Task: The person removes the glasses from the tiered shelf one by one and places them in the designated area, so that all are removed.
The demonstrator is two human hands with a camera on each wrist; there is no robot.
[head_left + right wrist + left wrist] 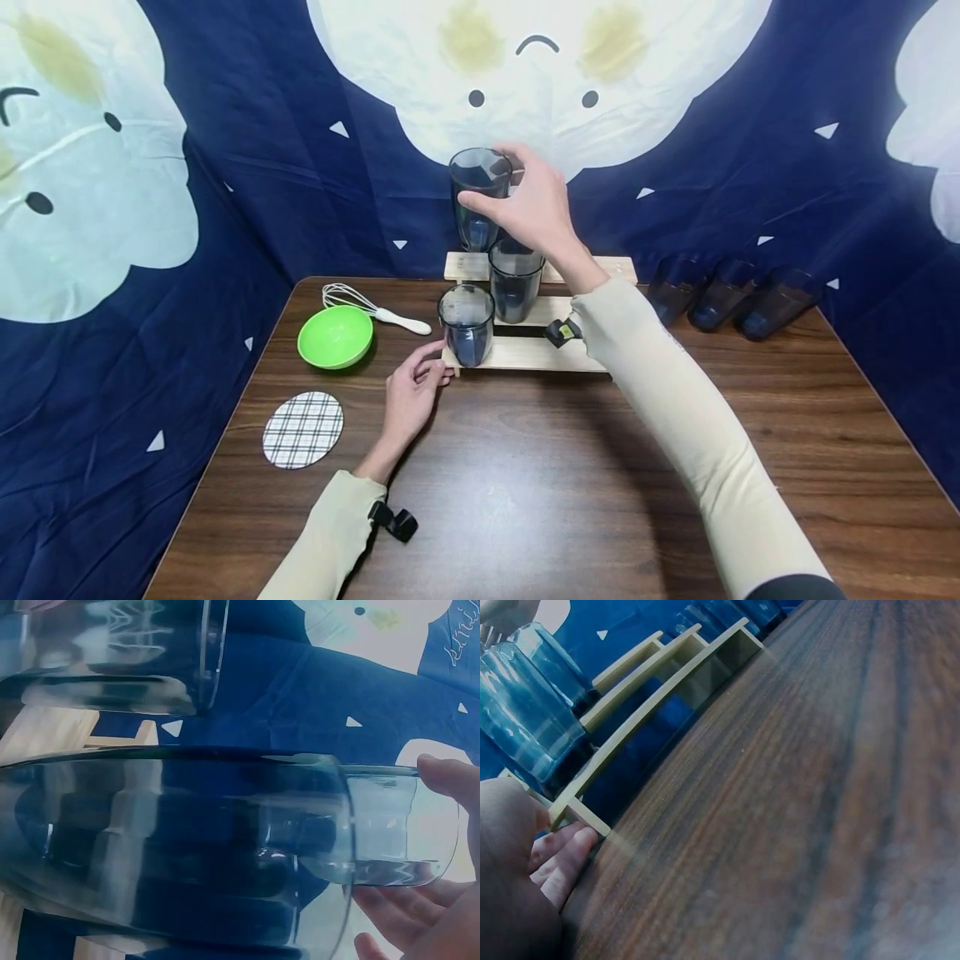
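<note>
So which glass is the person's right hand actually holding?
Find the stepped pale wooden rack at the back of the dark wooden table. Three smoky blue transparent tumblers line its left side; the right hand grips the rearmost, highest tumbler, the only one being gripped.

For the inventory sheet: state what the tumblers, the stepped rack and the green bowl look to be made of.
Tumbler in the right hand: see-through smoky blue, glossy; plastic or glass, cannot tell.
Stepped rack: pale unfinished wood, judging by its matte slats.
Green bowl: probably plastic, uniform bright colour, smooth sheen.
</note>
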